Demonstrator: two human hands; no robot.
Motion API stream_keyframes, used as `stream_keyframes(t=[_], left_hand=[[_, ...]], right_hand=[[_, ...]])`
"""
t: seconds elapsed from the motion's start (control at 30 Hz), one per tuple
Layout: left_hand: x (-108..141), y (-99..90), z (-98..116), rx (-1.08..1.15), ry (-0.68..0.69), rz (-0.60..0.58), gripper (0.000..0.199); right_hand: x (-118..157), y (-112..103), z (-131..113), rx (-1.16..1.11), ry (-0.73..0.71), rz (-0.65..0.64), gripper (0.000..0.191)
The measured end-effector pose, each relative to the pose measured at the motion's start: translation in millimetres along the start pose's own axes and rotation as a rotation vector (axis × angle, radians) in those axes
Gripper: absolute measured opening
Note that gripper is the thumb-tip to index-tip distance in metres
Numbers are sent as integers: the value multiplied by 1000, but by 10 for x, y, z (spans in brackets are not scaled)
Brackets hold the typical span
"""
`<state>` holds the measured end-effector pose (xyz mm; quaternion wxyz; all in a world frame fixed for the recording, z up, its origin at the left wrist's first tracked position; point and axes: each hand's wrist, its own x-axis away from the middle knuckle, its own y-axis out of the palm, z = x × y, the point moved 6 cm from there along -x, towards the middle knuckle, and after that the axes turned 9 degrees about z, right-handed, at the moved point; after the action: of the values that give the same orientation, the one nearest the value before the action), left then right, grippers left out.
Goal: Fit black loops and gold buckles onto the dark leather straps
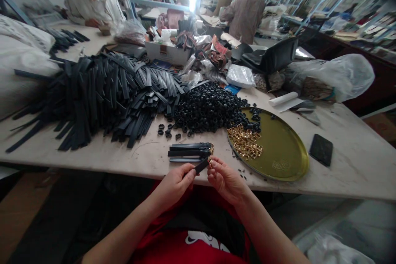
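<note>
My left hand (182,179) pinches a short black strap (201,166) at the table's front edge. At the strap's other end, my right hand (224,177) has its thumb and fingers closed on a small gold buckle (210,161). Just beyond my hands lies a small stack of black straps with gold buckles (188,152). A large pile of black strips (102,95) covers the left of the table, beside a heap of small black loops (206,107). Gold buckles (246,142) are gathered on the left part of a round yellow-green tray (284,144).
A black phone (321,149) lies right of the tray. Farther back are a white box (167,53) of scraps, plastic bags (343,74) and a white roll (283,99). A person in white (95,8) sits at the upper left; another in brown (247,14) is behind.
</note>
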<state>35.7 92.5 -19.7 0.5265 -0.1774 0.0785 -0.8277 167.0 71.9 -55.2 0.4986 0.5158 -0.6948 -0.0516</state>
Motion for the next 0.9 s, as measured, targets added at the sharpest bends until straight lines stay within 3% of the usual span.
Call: stream_keyframes(t=[0.3, 0.5, 0.67, 0.73, 0.9], left_hand=[[-75, -13, 21, -73, 46, -179, 31], [-136, 53, 58, -4, 104, -144, 27], [-112, 198, -103, 327, -135, -119, 9], [-87, 239, -161, 399, -215, -129, 13], [-25, 244, -163, 434, -281, -126, 20]], right_hand=[[13, -42, 1, 111, -10, -4, 31], [46, 2, -3, 410, -227, -30, 33], [111, 74, 47, 550, -434, 17, 24], [133, 78, 41, 569, -491, 35, 21], [96, 22, 81, 488, -339, -5, 19]])
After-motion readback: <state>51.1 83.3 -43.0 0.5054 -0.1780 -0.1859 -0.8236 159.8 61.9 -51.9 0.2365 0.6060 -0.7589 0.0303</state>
